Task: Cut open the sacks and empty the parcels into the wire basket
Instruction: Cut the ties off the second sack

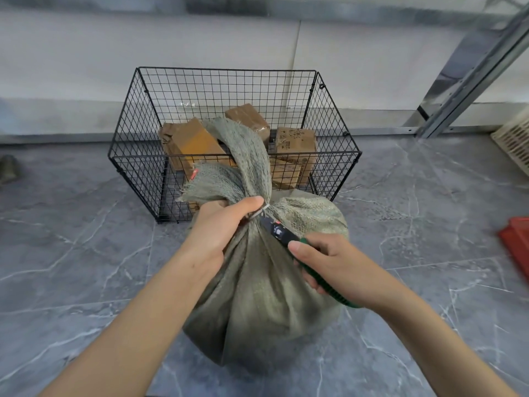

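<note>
While left hand (220, 224) grips sack (266, 296) neck, right hand (323, 265) grips cutter (279, 232), wire basket (137, 173) of parcels (191, 141) behind

The floor (86, 253) is dark grey stone-look tile with thin white veins, meeting a pale, plain panelled wall (200, 44) along a grey skirting strip (57, 138). At the right a slotted metal upright (469, 70) leans across the wall, with a cream perforated crate (515, 138) and a red tray (516, 242) near it under soft, even light.

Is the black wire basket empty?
No, several brown cardboard parcels lie inside the wire basket.
</note>
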`<state>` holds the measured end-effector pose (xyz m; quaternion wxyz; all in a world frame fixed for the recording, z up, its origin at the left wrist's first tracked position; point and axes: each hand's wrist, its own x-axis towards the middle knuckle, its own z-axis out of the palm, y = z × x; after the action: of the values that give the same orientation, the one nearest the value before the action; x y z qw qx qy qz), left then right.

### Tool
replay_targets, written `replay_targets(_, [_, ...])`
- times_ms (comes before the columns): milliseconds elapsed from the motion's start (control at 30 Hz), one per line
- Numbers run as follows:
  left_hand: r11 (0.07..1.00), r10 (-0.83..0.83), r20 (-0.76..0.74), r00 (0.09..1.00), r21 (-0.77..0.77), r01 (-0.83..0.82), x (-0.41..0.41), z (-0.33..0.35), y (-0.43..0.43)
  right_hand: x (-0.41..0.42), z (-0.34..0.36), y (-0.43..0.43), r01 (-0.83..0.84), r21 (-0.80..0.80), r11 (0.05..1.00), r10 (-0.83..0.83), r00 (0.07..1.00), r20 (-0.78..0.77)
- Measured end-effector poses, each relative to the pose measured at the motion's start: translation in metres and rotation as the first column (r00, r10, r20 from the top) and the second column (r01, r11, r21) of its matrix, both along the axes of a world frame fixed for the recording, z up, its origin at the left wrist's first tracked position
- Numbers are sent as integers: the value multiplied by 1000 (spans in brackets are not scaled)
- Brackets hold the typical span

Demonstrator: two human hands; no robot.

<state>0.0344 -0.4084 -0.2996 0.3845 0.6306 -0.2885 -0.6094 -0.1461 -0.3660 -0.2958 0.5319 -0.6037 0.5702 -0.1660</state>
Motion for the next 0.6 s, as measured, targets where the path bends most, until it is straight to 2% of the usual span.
replay_targets(367, [1000, -5, 3, 1000, -26, 5, 0, 0, -1, 5, 3, 4, 22, -36, 999, -21, 1000, 14])
replay_targets(600, [998, -47, -86, 995, 38, 50, -1, 3, 1, 12, 0, 5, 97, -110, 989, -94, 995, 34])
